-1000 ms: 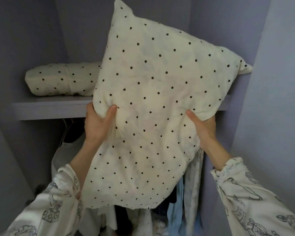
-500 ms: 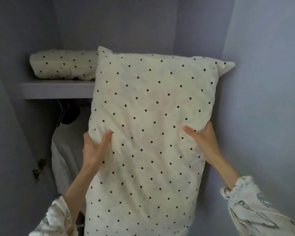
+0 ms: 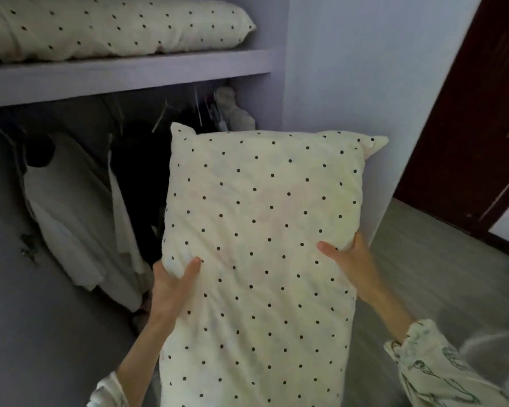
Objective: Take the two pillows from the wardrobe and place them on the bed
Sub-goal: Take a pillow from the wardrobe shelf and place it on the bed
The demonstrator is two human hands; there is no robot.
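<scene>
The dotted pillow has come lower and clear of the wardrobe shelf — left hand and right hand grip its sides, thumbs pressing in front. The second pillow stays on the shelf — door and floor now visible.

Cream black-dotted cloth pillow held upright: soft matt weave, creased (same fabric on the second dotted cloth pillow on the shelf). Lilac painted wardrobe shelf smooth, matt. Grey wood-grain floor low sheen; dark brown wooden door slightly glossy.
</scene>
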